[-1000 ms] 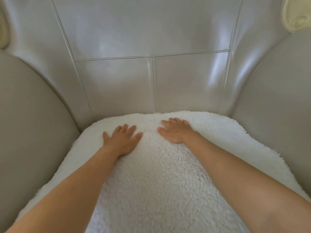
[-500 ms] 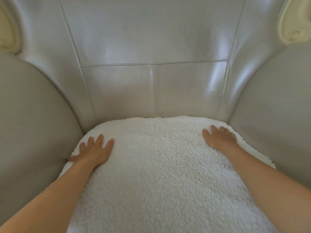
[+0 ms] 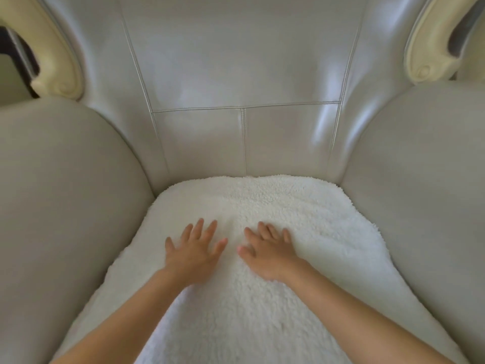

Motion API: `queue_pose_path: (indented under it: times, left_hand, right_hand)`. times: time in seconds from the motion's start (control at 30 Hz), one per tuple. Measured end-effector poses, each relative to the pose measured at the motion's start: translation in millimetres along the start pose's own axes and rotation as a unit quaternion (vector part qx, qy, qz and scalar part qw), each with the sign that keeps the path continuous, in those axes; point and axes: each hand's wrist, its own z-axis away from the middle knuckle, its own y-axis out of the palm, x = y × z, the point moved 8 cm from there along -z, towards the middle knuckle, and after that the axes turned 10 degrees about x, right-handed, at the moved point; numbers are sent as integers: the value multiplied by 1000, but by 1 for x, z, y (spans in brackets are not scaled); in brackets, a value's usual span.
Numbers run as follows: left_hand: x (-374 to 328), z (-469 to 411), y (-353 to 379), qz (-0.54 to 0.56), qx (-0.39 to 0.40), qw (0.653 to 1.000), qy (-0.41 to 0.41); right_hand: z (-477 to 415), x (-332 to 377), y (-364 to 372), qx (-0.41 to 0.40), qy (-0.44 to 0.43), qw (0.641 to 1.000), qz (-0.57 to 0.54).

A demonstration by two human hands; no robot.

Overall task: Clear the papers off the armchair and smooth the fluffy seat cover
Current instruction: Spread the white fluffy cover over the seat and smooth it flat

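A white fluffy seat cover [image 3: 262, 306] fills the seat of a pale grey leather armchair [image 3: 244, 74]. My left hand [image 3: 194, 252] lies flat on the cover near its middle, fingers spread. My right hand [image 3: 270, 250] rests flat beside it, a small gap between the two thumbs. Both palms press on the fleece and hold nothing. No papers are in view on the seat.
Padded armrests rise on the left [image 3: 60, 206] and right [image 3: 425, 179] of the seat. Cream carved wooden trim shows at the top left [image 3: 52, 53] and top right [image 3: 430, 48] corners. A dark gap lies beyond the left trim.
Both hands slid from the outer back corners of the cover inward to its middle. One second ago they were together near the back edge. The view has pulled back.
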Motion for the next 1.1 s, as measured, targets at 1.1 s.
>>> queue_pose_path:
  times: [1.1]
  left_hand:
    - [-40,178,66,43,-22,999,-6]
  right_hand:
    - [156,50,53,-33,-79,996,10]
